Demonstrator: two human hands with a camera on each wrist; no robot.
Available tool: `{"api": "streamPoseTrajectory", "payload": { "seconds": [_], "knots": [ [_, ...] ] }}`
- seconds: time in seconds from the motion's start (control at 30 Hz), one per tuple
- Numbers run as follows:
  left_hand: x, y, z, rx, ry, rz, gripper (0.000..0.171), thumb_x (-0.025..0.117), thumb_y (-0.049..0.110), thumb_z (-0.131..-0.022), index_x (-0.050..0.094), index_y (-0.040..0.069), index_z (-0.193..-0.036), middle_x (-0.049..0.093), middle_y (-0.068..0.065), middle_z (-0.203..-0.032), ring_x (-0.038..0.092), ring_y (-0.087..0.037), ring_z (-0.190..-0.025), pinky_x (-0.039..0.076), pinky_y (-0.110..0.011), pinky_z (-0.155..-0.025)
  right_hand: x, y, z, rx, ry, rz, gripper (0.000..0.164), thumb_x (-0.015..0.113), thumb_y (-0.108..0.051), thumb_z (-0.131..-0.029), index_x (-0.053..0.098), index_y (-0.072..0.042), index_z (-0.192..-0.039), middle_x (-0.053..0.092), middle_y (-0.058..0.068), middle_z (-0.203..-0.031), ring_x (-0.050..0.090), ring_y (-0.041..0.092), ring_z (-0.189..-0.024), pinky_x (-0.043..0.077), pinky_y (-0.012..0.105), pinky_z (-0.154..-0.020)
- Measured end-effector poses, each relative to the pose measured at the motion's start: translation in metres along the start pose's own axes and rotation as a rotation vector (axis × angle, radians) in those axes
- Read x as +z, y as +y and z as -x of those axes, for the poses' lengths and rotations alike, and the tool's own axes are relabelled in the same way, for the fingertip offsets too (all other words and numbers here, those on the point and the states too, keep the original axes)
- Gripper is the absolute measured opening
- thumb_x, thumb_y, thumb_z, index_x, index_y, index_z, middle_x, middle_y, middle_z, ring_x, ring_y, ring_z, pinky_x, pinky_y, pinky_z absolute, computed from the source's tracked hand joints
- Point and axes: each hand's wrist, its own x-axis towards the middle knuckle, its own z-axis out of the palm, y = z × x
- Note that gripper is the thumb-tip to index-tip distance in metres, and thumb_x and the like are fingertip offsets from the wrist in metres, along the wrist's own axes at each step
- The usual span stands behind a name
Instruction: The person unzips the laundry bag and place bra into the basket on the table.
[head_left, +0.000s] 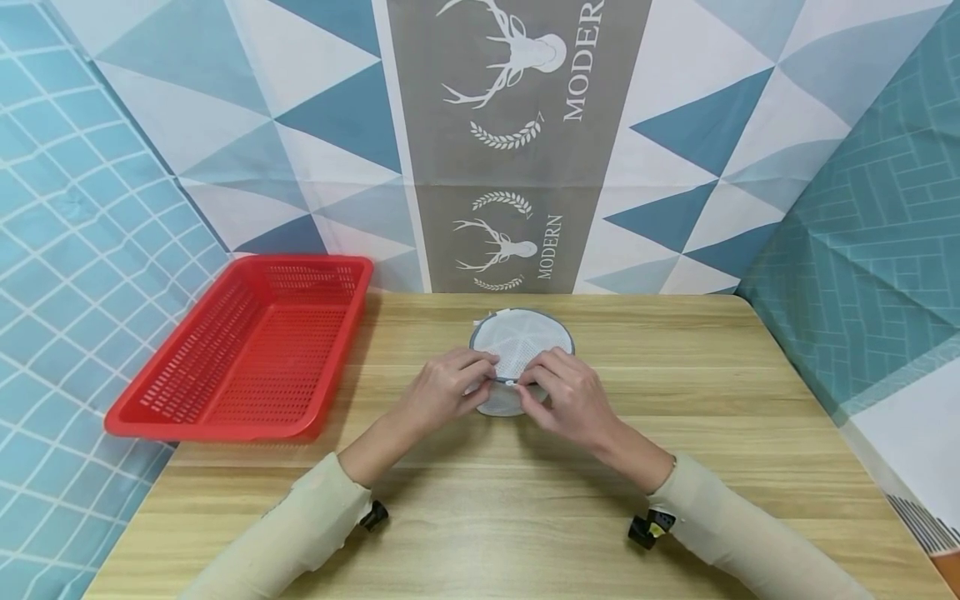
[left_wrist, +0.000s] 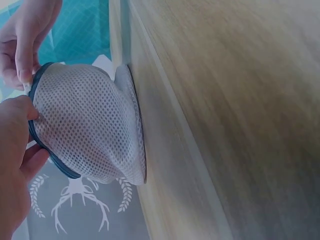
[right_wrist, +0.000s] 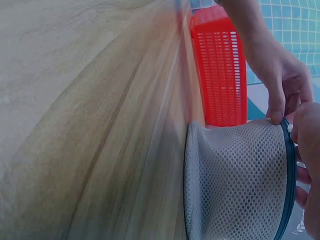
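Observation:
A white mesh laundry bag with a dark blue-grey zipper band round its top rim stands on the table in front of me. Its round base rests on the wood, and the mesh side sags in soft folds. My left hand pinches the rim on the near side, thumb and fingers on the zipper band. Close beside it, my right hand pinches the same edge at the small white zipper pull. Fingertips partly cover the pull.
To the left on the wooden table sits a red plastic basket with slotted sides. A patterned cloth backdrop rises behind the table's back edge, with tiled and herringbone-print cloths at the sides. Small black cameras hang at both wrists.

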Motion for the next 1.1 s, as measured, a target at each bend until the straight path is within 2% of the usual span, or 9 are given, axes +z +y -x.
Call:
{"api": "streamPoseTrajectory", "payload": {
  "seconds": [0.2, 0.53, 1.1],
  "knots": [
    [0.0007, -0.0021, 0.0019, -0.014, 0.0, -0.007, 0.021, 0.089, -0.001, -0.085, 0.075, 0.009, -0.097, 0.086, -0.011, -0.115, 0.084, -0.028, -0.104, 0.072, -0.036, -0.09, -0.0006, 0.0001, 0.001, 0.012, -0.007, -0.004, 0.011, 0.084, -0.002, -0.083, 0.077, -0.009, -0.087, 0.076, 0.001, -0.088, 0.067, 0.016, -0.079, 0.056, 0.03, -0.066],
    [0.0026, -0.0026, -0.0013, -0.022, 0.046, -0.012, 0.024, 0.097, 0.005, -0.084, 0.08, 0.01, -0.1, 0.084, -0.007, -0.114, 0.081, -0.024, -0.106, 0.071, -0.035, -0.089, -0.0026, -0.0013, -0.0033, 0.023, -0.007, 0.004, 0.01, 0.087, -0.004, -0.085, 0.078, -0.008, -0.088, 0.076, 0.002, -0.089, 0.066, 0.017, -0.079, 0.056, 0.03, -0.065],
    [0.0039, -0.0008, 0.0001, -0.012, 0.0, -0.018, 0.023, 0.092, 0.001, -0.084, 0.075, 0.009, -0.098, 0.087, -0.009, -0.113, 0.083, -0.024, -0.1, 0.071, -0.032, -0.082, -0.0002, 0.0, 0.0001, 0.019, -0.016, 0.002, 0.01, 0.085, -0.005, -0.084, 0.077, -0.01, -0.088, 0.075, 0.001, -0.09, 0.067, 0.017, -0.081, 0.057, 0.03, -0.067]
  ]
}}
